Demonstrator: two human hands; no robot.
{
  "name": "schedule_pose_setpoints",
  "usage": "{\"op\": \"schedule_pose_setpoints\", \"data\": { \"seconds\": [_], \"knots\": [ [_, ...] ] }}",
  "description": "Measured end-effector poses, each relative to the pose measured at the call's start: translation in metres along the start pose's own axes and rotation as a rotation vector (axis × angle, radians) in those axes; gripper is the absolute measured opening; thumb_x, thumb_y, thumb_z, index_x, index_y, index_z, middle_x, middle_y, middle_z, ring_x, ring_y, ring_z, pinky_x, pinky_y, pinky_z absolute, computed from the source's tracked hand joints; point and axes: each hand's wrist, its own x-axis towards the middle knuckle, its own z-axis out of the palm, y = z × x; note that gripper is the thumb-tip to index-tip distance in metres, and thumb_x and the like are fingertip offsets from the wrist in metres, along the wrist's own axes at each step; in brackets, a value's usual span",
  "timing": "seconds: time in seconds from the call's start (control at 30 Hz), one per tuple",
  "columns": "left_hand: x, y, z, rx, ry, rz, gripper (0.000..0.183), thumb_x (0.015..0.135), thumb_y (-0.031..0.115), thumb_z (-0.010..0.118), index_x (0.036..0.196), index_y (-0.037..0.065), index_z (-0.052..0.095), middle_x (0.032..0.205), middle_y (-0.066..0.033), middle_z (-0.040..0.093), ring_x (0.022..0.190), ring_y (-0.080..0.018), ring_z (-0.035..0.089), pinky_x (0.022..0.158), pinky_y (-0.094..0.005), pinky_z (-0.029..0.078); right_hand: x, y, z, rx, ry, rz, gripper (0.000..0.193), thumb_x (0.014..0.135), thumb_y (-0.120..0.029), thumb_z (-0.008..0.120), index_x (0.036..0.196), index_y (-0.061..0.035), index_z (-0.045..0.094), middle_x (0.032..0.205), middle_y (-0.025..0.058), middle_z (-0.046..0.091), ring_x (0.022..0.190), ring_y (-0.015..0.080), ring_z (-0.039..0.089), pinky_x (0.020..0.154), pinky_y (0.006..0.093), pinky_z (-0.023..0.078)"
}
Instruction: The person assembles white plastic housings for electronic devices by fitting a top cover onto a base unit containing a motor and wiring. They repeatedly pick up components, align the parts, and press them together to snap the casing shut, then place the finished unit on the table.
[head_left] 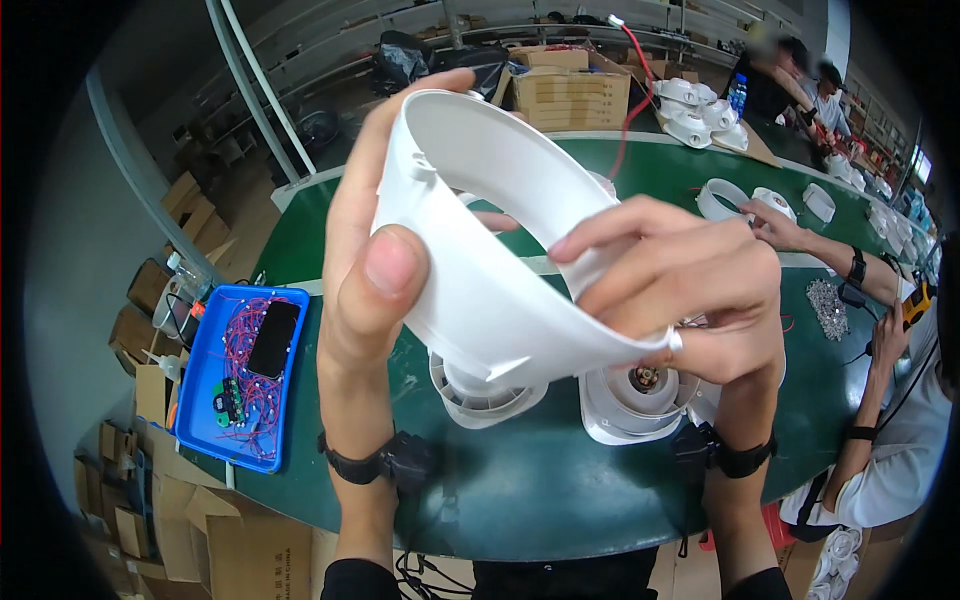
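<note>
A wide white plastic ring, with a small screw boss inside its rim, is held up tilted above the table. My left hand is closed on its left side, thumb on the outer wall and fingers behind. My right hand is closed over the right side, fingertips reaching inside the ring. Below are a white vaned housing and a second white housing with a round motor part in its middle, partly covered by my right hand. A red cable with a white connector rises behind; its lower end is hidden.
At left on the green table lies a blue tray with red wires, a black phone and a green circuit board. On the right, a co-worker's hand touches a white ring near a screw pile. Cardboard boxes stand behind.
</note>
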Motion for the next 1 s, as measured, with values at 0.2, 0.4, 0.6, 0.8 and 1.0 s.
{"op": "schedule_pose_setpoints", "data": {
  "seconds": [0.2, 0.4, 0.6, 0.8, 1.0],
  "knots": [
    [0.002, -0.001, 0.002, 0.237, 0.138, 0.1, 0.107, 0.075, 0.071, 0.064, 0.144, -0.005, 0.032, 0.135, -0.0282, 0.05, 0.124, -0.0353, 0.054, 0.094, -0.0465, 0.054, 0.002, 0.0, -0.007, -0.256, 0.035, -0.014, 0.032, 0.072, -0.014, 0.074, 0.097, 0.0068, 0.069, 0.086, 0.0154, 0.071, 0.088, 0.0338, 0.067, 0.084, 0.043, 0.05],
    [-0.001, -0.016, 0.026, 0.605, 0.085, 0.315, 0.096, 0.069, 0.036, 0.082, 0.144, -0.002, 0.036, 0.132, -0.021, 0.053, 0.119, -0.0285, 0.056, 0.101, -0.0394, 0.044, 0.004, -0.011, 0.008, -0.245, 0.182, 0.203, 0.035, 0.084, -0.02, 0.072, 0.102, 0.0088, 0.064, 0.086, 0.0122, 0.071, 0.078, 0.0169, 0.068, 0.073, 0.0279, 0.052],
    [0.006, -0.028, 0.03, 0.8, -0.093, 0.488, 0.096, 0.07, 0.033, 0.078, 0.147, -0.003, 0.034, 0.134, -0.0211, 0.052, 0.12, -0.0265, 0.055, 0.102, -0.0387, 0.042, 0.001, -0.012, 0.013, -0.163, 0.285, 0.4, 0.02, 0.096, -0.015, 0.061, 0.099, 0.0054, 0.063, 0.079, 0.0082, 0.068, 0.07, 0.0109, 0.065, 0.062, 0.0249, 0.05],
    [-0.001, -0.019, 0.035, 0.566, -0.084, 0.225, 0.092, 0.075, 0.035, 0.073, 0.148, -0.002, 0.033, 0.133, -0.0205, 0.052, 0.118, -0.0252, 0.054, 0.1, -0.0372, 0.042, -0.001, -0.001, 0.012, -0.101, 0.335, 0.258, 0.028, 0.1, -0.022, 0.053, 0.095, 0.0031, 0.063, 0.066, 0.0072, 0.06, 0.058, 0.0123, 0.058, 0.054, 0.0268, 0.045],
    [-0.007, -0.02, 0.041, 0.5, -0.023, 0.152, 0.068, 0.089, 0.035, 0.064, 0.143, 0.0, 0.041, 0.125, -0.0163, 0.057, 0.106, -0.0194, 0.057, 0.092, -0.0323, 0.046, -0.004, -0.005, 0.017, -0.214, 0.314, 0.292, 0.032, 0.101, -0.024, 0.046, 0.093, 0.0018, 0.064, 0.063, 0.0099, 0.054, 0.051, 0.019, 0.053, 0.049, 0.0297, 0.04]
  ]
}}
